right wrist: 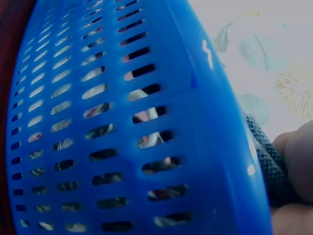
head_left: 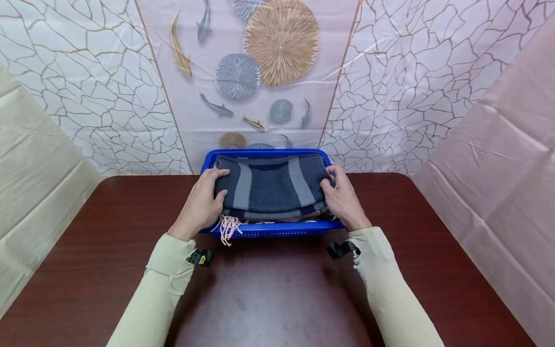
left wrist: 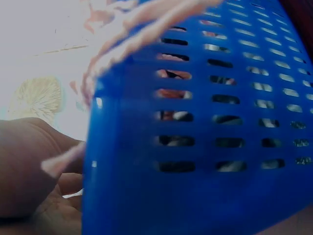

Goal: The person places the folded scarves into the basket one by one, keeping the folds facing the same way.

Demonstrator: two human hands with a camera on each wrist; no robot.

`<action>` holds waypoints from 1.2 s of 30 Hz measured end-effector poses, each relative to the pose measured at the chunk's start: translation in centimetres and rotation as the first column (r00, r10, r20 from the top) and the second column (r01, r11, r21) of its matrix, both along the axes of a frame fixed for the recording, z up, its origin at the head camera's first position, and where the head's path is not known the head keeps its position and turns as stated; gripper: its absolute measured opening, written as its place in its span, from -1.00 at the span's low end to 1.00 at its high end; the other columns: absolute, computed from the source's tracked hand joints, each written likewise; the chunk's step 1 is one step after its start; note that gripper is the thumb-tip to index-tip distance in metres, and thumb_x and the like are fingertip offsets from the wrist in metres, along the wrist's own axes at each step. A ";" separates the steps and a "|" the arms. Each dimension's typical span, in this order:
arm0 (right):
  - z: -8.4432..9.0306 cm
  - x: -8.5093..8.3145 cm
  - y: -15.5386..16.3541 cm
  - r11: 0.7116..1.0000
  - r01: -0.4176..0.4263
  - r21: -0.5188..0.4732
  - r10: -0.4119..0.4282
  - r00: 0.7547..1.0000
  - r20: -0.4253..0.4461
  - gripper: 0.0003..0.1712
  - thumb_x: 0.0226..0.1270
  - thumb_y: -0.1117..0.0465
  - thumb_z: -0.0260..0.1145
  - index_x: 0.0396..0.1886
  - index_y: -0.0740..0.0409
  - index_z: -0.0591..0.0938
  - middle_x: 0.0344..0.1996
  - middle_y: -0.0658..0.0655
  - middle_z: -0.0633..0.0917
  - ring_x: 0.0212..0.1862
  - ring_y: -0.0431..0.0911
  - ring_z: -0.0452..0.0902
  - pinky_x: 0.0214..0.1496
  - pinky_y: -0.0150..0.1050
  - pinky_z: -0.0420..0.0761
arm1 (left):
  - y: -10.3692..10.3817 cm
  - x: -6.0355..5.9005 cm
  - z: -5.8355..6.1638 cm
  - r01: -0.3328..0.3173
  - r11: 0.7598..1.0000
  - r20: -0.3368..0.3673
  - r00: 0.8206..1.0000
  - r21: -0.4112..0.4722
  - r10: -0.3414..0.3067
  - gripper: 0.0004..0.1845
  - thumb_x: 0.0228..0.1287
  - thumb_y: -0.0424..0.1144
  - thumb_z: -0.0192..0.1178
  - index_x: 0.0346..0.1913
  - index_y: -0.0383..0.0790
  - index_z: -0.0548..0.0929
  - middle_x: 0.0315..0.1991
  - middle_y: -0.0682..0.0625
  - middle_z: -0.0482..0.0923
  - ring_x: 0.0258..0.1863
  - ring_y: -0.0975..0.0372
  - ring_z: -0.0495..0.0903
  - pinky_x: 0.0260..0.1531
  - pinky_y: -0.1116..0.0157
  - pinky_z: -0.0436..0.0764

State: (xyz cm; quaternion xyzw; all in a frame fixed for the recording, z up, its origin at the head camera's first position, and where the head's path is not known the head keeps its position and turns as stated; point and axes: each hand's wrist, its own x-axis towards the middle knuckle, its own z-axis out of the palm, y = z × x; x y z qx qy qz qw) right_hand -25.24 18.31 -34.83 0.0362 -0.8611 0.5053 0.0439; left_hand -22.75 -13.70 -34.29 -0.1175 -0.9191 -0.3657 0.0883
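A folded dark grey knit cloth with lighter grey stripes (head_left: 270, 185) lies across the top of a blue perforated basket (head_left: 277, 231). My left hand (head_left: 200, 200) holds the cloth's left end, its thumb and index finger on the top face and its other fingers hidden. At the opposite end, my right hand (head_left: 344, 197) pinches the corner between thumb and fingers. In the right wrist view a bit of the knit cloth (right wrist: 266, 161) shows beside my fingers, behind the basket rim. Pink fringe (head_left: 228, 229) hangs over the basket's front left.
More fabrics show through the slots of the basket wall (left wrist: 132, 196). The basket stands at the far side of a dark red-brown table (head_left: 269, 294), close to a patterned backdrop (head_left: 277, 130). Pale cloth walls (head_left: 490, 168) flank the table on both sides.
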 end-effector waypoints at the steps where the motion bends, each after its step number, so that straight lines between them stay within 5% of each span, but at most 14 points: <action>1: 0.1 0.0 -0.1 1.000 0.001 0.006 -0.001 1.000 0.006 -0.68 0.60 0.20 -0.07 0.24 0.18 0.31 0.34 0.30 0.45 0.14 0.12 0.43 0.10 -0.06 0.40 | 0.0 0.0 0.0 -0.005 1.000 0.014 1.000 -0.003 0.005 -0.49 0.51 -0.41 0.06 0.47 -0.29 0.37 0.46 -0.29 0.28 0.51 -0.11 0.25 0.48 -0.12 0.26; 5: 0.4 0.2 -0.1 0.999 0.002 0.048 -0.004 0.999 0.052 -0.64 0.58 0.17 -0.02 0.25 0.19 0.33 0.44 0.31 0.39 0.28 0.11 0.38 0.19 -0.03 0.39 | -0.1 0.3 -0.1 -0.024 0.999 0.067 0.997 -0.032 0.026 -0.49 0.52 -0.39 0.05 0.48 -0.33 0.35 0.45 -0.32 0.28 0.48 -0.13 0.28 0.46 -0.13 0.29; 10: 0.8 0.8 0.4 0.994 0.014 0.108 -0.024 0.996 0.090 -0.58 0.59 0.13 0.05 0.32 0.14 0.33 0.44 0.27 0.45 0.19 0.10 0.51 0.09 -0.06 0.47 | -0.1 0.7 0.3 -0.030 0.992 0.109 0.993 -0.120 0.043 -0.49 0.52 -0.38 0.05 0.47 -0.39 0.37 0.45 -0.38 0.25 0.46 -0.17 0.31 0.44 -0.12 0.34; 15: 0.9 1.7 1.0 0.970 0.044 0.239 -0.043 0.999 -0.008 -0.65 0.56 0.20 0.16 0.26 0.08 0.49 0.44 0.25 0.48 0.22 0.15 0.62 0.04 -0.03 0.58 | -0.1 0.9 0.6 -0.019 0.980 0.134 0.990 -0.200 0.047 -0.52 0.51 -0.39 0.05 0.41 -0.47 0.42 0.48 -0.45 0.15 0.46 -0.19 0.30 0.38 -0.09 0.42; 18: 0.8 2.2 1.0 0.942 0.045 0.332 -0.020 0.997 -0.080 -0.69 0.52 0.25 0.19 0.16 0.04 0.67 0.42 0.18 0.52 -0.27 0.15 0.73 -0.31 -0.12 0.63 | 0.0 1.0 0.7 -0.030 0.975 0.142 0.988 -0.222 0.063 -0.56 0.52 -0.39 0.04 0.36 -0.50 0.47 0.50 -0.43 0.12 0.41 -0.18 0.37 0.31 -0.07 0.49; 20: 0.8 2.5 0.8 0.927 0.050 0.372 -0.011 0.994 -0.108 -0.70 0.50 0.27 0.20 0.10 0.06 0.74 0.42 0.14 0.53 -0.63 0.07 0.51 -0.56 -0.23 0.47 | 0.2 1.2 0.6 -0.033 0.971 0.141 0.988 -0.239 0.068 -0.58 0.52 -0.39 0.04 0.33 -0.53 0.50 0.51 -0.41 0.12 0.39 -0.18 0.41 0.29 -0.07 0.51; 22: 0.7 2.9 0.7 0.922 0.050 0.385 -0.008 0.994 -0.109 -0.69 0.49 0.28 0.20 0.09 0.12 0.76 0.45 0.09 0.50 -0.79 0.00 0.22 -0.68 -0.28 0.31 | 0.5 1.3 0.5 -0.038 0.967 0.132 0.989 -0.253 0.073 -0.60 0.53 -0.39 0.04 0.29 -0.56 0.51 0.50 -0.41 0.14 0.39 -0.21 0.39 0.31 -0.10 0.49; 24: 0.6 3.2 0.5 0.911 0.055 0.408 -0.007 0.993 -0.117 -0.69 0.48 0.30 0.21 0.10 0.17 0.75 0.46 0.10 0.48 -0.79 -0.02 0.20 -0.68 -0.27 0.30 | 0.9 1.4 0.4 -0.044 0.960 0.107 0.991 -0.276 0.076 -0.61 0.53 -0.38 0.05 0.24 -0.59 0.55 0.48 -0.42 0.20 0.39 -0.27 0.35 0.35 -0.13 0.44; 27: 0.6 3.6 0.1 0.881 0.041 0.471 0.030 0.989 -0.143 -0.69 0.45 0.32 0.24 0.10 0.24 0.74 0.47 0.17 0.46 -0.28 0.13 0.68 -0.25 -0.07 0.69 | 1.5 1.8 0.1 -0.075 0.943 0.044 0.995 -0.323 0.094 -0.65 0.52 -0.33 0.07 0.10 -0.58 0.65 0.43 -0.42 0.31 0.37 -0.31 0.29 0.35 -0.16 0.40; 28: 0.7 3.7 -0.1 0.868 0.029 0.495 0.055 0.986 -0.154 -0.69 0.45 0.33 0.24 0.10 0.25 0.74 0.47 0.20 0.46 0.01 0.16 0.68 -0.01 0.02 0.70 | 1.6 1.9 0.1 -0.089 0.936 0.020 0.995 -0.341 0.102 -0.66 0.52 -0.31 0.08 0.05 -0.57 0.67 0.41 -0.42 0.33 0.38 -0.31 0.28 0.34 -0.17 0.40; 30: 0.7 3.9 -0.4 0.847 -0.013 0.531 0.119 0.979 -0.166 -0.69 0.46 0.34 0.23 0.11 0.25 0.73 0.48 0.23 0.44 0.49 0.20 0.34 0.37 0.15 0.50 | 1.8 2.2 0.0 -0.095 0.924 -0.014 0.995 -0.371 0.096 -0.66 0.52 -0.29 0.09 0.03 -0.57 0.69 0.42 -0.42 0.34 0.44 -0.29 0.25 0.41 -0.15 0.34; 31: 0.7 3.9 -0.6 0.837 -0.033 0.546 0.154 0.972 -0.177 -0.69 0.46 0.33 0.23 0.10 0.25 0.73 0.47 0.24 0.44 0.61 0.20 0.12 0.49 0.18 0.35 | 1.8 2.4 0.0 -0.084 0.921 -0.013 0.996 -0.380 0.086 -0.65 0.52 -0.28 0.08 0.05 -0.56 0.68 0.44 -0.42 0.32 0.48 -0.27 0.22 0.45 -0.15 0.30; 36: 0.5 4.0 -1.2 0.828 -0.150 0.540 0.283 0.944 -0.173 -0.66 0.55 0.24 0.18 0.18 0.24 0.69 0.47 0.25 0.44 0.61 0.17 0.10 0.52 0.16 0.29 | 1.5 3.4 0.1 0.051 0.928 0.092 0.996 -0.369 -0.018 -0.54 0.57 -0.25 0.02 0.36 -0.46 0.49 0.54 -0.40 0.17 0.59 -0.20 0.07 0.55 -0.13 0.05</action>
